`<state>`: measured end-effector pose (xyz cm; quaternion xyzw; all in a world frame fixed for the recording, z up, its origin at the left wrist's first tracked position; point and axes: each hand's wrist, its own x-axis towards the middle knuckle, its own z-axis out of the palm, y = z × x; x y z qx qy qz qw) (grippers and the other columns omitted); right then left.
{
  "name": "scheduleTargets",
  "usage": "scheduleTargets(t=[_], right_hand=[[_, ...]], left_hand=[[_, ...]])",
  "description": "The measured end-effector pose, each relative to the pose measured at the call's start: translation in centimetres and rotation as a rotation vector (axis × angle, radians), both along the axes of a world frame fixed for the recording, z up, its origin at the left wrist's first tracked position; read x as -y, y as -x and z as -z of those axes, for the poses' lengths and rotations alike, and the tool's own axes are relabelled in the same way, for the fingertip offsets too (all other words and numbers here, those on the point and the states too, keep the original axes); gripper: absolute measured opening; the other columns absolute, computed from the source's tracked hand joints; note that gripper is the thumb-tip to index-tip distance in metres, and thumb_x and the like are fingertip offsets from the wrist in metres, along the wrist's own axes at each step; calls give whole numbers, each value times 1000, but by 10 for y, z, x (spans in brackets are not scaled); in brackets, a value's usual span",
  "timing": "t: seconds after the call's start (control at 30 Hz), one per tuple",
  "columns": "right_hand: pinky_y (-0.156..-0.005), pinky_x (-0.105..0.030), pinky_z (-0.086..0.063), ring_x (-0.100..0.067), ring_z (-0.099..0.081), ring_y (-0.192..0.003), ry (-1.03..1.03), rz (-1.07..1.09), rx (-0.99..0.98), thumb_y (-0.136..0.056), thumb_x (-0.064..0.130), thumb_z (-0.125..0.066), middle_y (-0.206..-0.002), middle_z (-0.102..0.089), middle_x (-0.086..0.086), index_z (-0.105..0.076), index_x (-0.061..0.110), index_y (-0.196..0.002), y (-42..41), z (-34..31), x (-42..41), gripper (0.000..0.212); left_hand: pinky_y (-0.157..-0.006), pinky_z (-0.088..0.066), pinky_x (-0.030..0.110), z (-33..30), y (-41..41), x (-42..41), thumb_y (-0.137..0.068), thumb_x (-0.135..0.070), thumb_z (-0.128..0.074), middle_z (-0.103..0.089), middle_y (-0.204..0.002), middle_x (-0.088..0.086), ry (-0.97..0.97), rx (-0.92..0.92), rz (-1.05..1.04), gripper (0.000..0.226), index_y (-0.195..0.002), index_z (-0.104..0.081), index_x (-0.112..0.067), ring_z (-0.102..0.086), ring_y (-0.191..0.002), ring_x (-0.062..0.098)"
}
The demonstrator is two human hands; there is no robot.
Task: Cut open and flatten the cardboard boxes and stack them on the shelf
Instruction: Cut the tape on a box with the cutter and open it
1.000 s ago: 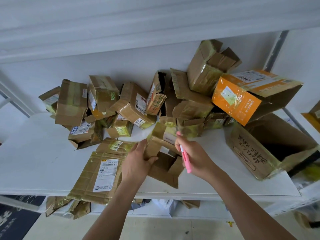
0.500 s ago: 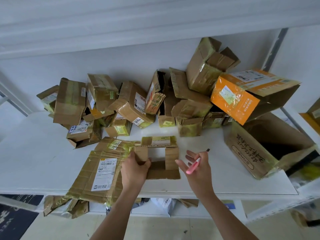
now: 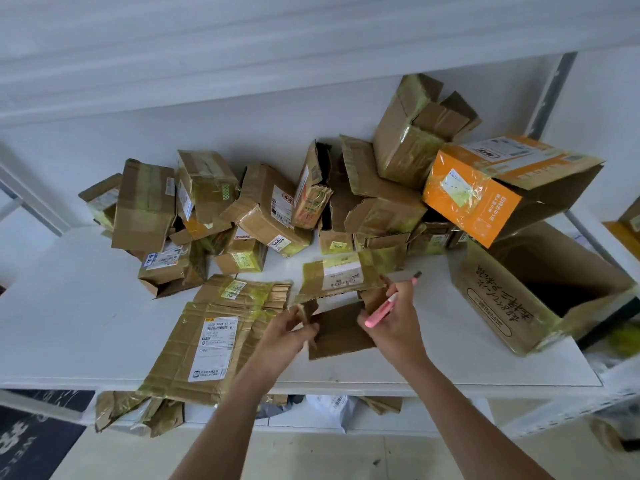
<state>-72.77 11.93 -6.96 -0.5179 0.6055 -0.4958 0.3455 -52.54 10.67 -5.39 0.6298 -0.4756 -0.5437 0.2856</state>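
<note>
A small cut-open cardboard box (image 3: 341, 327) lies spread on the white shelf (image 3: 69, 306), its labelled flap tilted up at the back. My left hand (image 3: 289, 329) pinches its left flap. My right hand (image 3: 394, 320) grips a pink box cutter (image 3: 391, 301) with the blade end pointing up and right, and its fingers also touch the box's right flap. To the left lies a stack of flattened boxes (image 3: 207, 344) with a white shipping label, overhanging the shelf's front edge.
Several taped brown boxes (image 3: 263, 206) are heaped along the shelf's back. An orange box (image 3: 485, 188) leans on a large open brown box (image 3: 526, 289) at the right. Crumpled cardboard (image 3: 138, 410) sits on the lower level.
The small box went from held up, to laid flat, to having its side flaps lifted by both hands. My right hand moved in from the right onto the right flap.
</note>
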Motion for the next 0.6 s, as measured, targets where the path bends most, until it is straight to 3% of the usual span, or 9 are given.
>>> scheduleTargets(t=[0.13, 0.23, 0.27, 0.37, 0.43, 0.47, 0.5, 0.53, 0.6], right_hand=[[-53, -41, -47, -20, -57, -62, 56, -284, -200, -80, -9, -64, -141, -56, -4, -33, 20, -89, 32, -9, 2, 44], [-58, -33, -51, -9, -63, -64, 58, -509, -443, -101, 15, -52, -142, -57, -3, -49, 14, -88, 44, -3, 2, 13], [-65, -29, -53, -8, -64, -68, 26, -524, -442, -103, 28, -50, -136, -61, -8, -56, 15, -87, 46, 1, 0, 21], [-62, -21, -49, -7, -68, -73, -156, -605, -374, -100, 33, -46, -115, -71, -4, -45, 12, -67, 41, 19, -9, 39], [-87, -29, -52, -21, -67, -97, -196, -589, -456, -102, 42, -43, -106, -72, -2, -52, 17, -69, 34, 36, -11, 42], [-78, -30, -51, -25, -55, -111, -188, -608, -551, -101, 51, -39, -100, -72, -4, -57, 25, -75, 30, 43, -14, 42], [-77, -36, -50, -29, -68, -90, -143, -585, -635, -99, 57, -38, -89, -71, -2, -58, 32, -78, 27, 50, -15, 39], [-69, -32, -44, -13, -53, -67, -126, -553, -694, -99, 55, -42, -76, -66, 2, -56, 34, -80, 23, 55, -13, 31], [-59, -28, -47, -6, -55, -60, -251, -460, -614, -97, 29, -55, -66, -54, 10, -44, 35, -89, 21, 61, -6, 15]], left_hand=[[-77, -56, 32, 4, -25, 1, -84, 20, -43, -72, -101, 13, -175, -474, -90, 46, -105, -71, -11, -67, -97, 25], [-74, -58, 34, 22, -38, 1, -71, 21, -39, -69, -110, 22, -263, -683, -150, 58, -121, -58, -1, -69, -98, 31], [-76, -59, 35, 28, -41, 0, -68, 18, -38, -69, -111, 23, -292, -712, -134, 61, -123, -58, 0, -69, -97, 32], [-94, -53, 50, 44, -44, -3, -73, 8, -36, -65, -116, 27, -363, -666, -90, 56, -123, -61, 2, -64, -103, 38], [-80, -58, 45, 53, -40, -4, -86, -3, -40, -71, -102, 21, -395, -519, -131, 39, -114, -66, 0, -69, -92, 33], [-70, -58, 39, 56, -36, -5, -93, -10, -43, -73, -98, 17, -394, -405, -146, 32, -111, -67, -2, -70, -89, 30], [-65, -58, 36, 59, -32, -5, -98, -17, -44, -74, -99, 14, -384, -291, -151, 29, -112, -66, -4, -70, -91, 29], [-64, -58, 37, 61, -27, -5, -101, -20, -47, -74, -103, 14, -364, -193, -154, 28, -115, -65, -3, -69, -95, 30], [-69, -59, 44, 67, -18, -5, -100, -15, -53, -70, -107, 18, -311, -45, -199, 27, -118, -62, 4, -67, -97, 33]])
